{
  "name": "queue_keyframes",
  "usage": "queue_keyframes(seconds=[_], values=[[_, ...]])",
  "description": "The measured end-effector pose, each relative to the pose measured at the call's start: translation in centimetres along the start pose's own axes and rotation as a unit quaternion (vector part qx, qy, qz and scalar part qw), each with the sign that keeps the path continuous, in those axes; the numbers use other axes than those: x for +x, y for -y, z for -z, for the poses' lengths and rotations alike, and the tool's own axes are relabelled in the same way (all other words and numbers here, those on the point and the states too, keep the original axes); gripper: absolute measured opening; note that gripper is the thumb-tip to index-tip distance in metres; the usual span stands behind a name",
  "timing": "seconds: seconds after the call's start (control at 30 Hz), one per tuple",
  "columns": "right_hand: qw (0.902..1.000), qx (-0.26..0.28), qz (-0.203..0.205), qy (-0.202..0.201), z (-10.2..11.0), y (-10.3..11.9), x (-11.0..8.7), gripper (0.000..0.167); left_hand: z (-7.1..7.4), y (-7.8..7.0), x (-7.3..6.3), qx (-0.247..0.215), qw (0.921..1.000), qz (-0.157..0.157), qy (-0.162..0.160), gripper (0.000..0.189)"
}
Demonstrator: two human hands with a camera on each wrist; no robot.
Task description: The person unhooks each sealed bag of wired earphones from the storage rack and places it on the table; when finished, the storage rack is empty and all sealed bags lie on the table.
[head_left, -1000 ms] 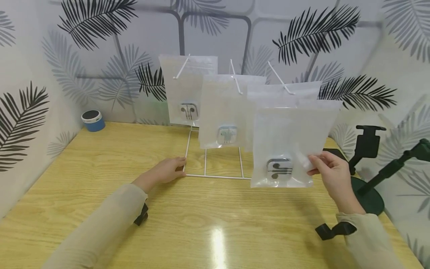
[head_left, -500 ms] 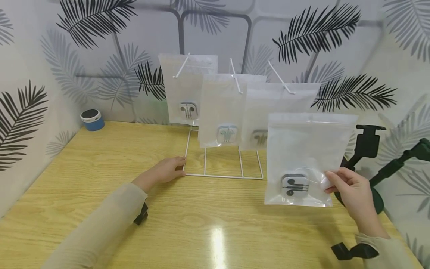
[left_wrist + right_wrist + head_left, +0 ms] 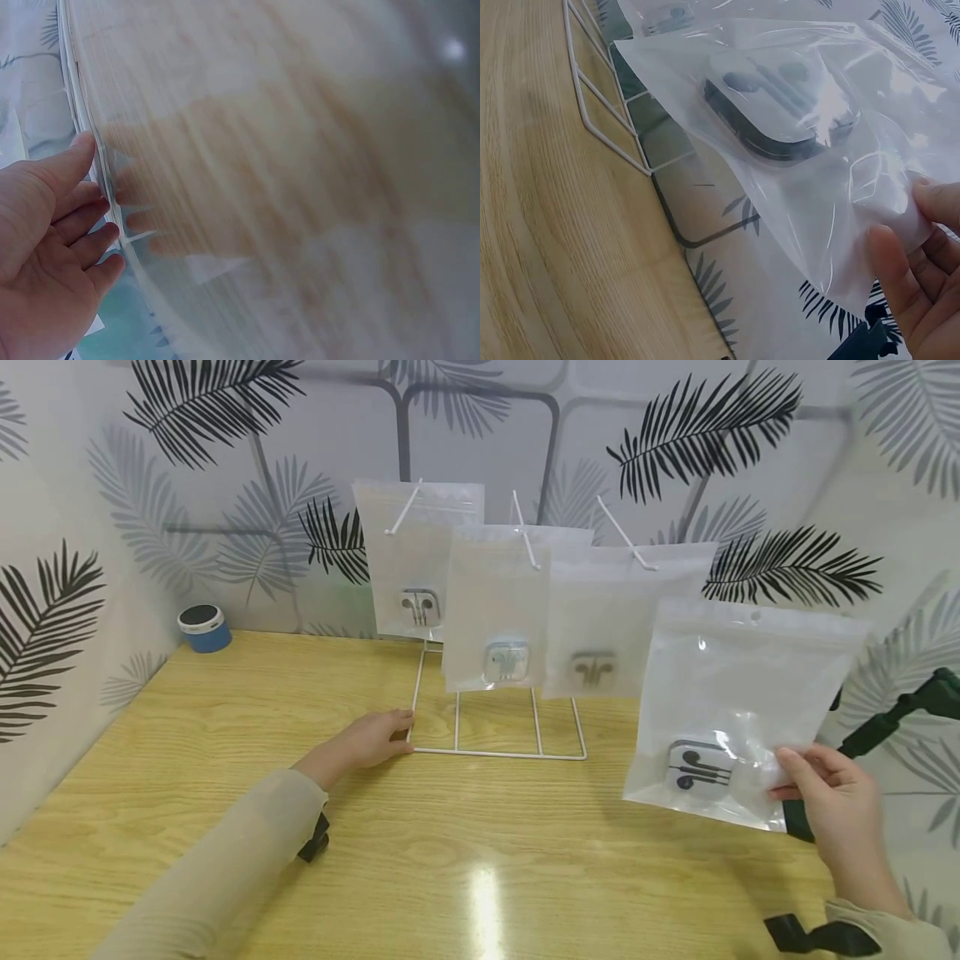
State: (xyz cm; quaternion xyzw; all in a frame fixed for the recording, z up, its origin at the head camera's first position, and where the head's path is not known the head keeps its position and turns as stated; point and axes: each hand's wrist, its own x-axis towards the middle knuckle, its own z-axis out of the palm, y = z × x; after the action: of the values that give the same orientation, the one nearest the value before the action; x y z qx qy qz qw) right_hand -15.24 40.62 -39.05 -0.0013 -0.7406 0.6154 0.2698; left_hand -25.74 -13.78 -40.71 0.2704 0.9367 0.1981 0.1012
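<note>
In the head view my right hand (image 3: 847, 806) pinches the lower right edge of a clear zip bag (image 3: 757, 681). A small square case of earphones (image 3: 700, 770) lies at the bag's bottom, and a punched hole shows near its top. The right wrist view has this bag (image 3: 802, 202) close up, thumb and fingers on its film. My left hand (image 3: 367, 739) rests at the front left corner of a white wire rack (image 3: 498, 754), thumb and fingertips against the base wire. In the left wrist view the left hand's fingers (image 3: 86, 221) lie relaxed along a thin pale edge.
Three more bags, a left bag (image 3: 420, 552), a middle bag (image 3: 495, 602) and a right bag (image 3: 600, 618), hang on the rack's hooks. A blue round speaker (image 3: 205, 628) stands at the back left. A dark green stand (image 3: 885, 731) is partly behind the held bag.
My right hand has drawn the bag away from the rack's right hook, rightward and towards me. The bag has tilted. The left hand has stayed at the rack's corner.
</note>
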Motion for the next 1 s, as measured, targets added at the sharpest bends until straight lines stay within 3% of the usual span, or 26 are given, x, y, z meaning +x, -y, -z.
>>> queue_keyframes(seconds=[0.13,0.27,0.4,0.53,0.73,0.87,1.0], values=[[0.9970,0.027,-0.031,-0.065,-2.2,5.7,-1.6,0.005,-0.1,0.1,0.0,0.000,1.0000,0.001,-0.001,0.055],[0.9911,-0.031,-0.041,-0.123,-2.0,6.1,-1.3,0.005,-0.1,0.2,0.1,-0.001,1.0000,0.003,-0.002,0.055],[0.9839,-0.102,-0.019,-0.145,-1.6,6.0,-0.9,0.009,-0.1,0.2,0.1,0.001,1.0000,0.004,0.000,0.054],[0.9784,-0.143,0.004,-0.150,-1.5,5.9,-0.6,0.014,0.0,0.1,0.0,0.005,1.0000,0.006,0.002,0.054],[0.9690,-0.210,0.014,-0.129,-1.7,5.6,0.1,0.009,0.1,0.0,0.0,0.006,1.0000,0.004,0.002,0.055],[0.9640,-0.243,0.000,-0.108,-1.4,4.5,1.0,0.016,0.1,-0.1,0.0,0.008,1.0000,-0.002,0.001,0.055],[0.9486,-0.302,-0.033,-0.087,-1.4,3.9,2.0,0.025,0.0,0.0,0.0,0.005,1.0000,-0.003,0.001,0.055]])
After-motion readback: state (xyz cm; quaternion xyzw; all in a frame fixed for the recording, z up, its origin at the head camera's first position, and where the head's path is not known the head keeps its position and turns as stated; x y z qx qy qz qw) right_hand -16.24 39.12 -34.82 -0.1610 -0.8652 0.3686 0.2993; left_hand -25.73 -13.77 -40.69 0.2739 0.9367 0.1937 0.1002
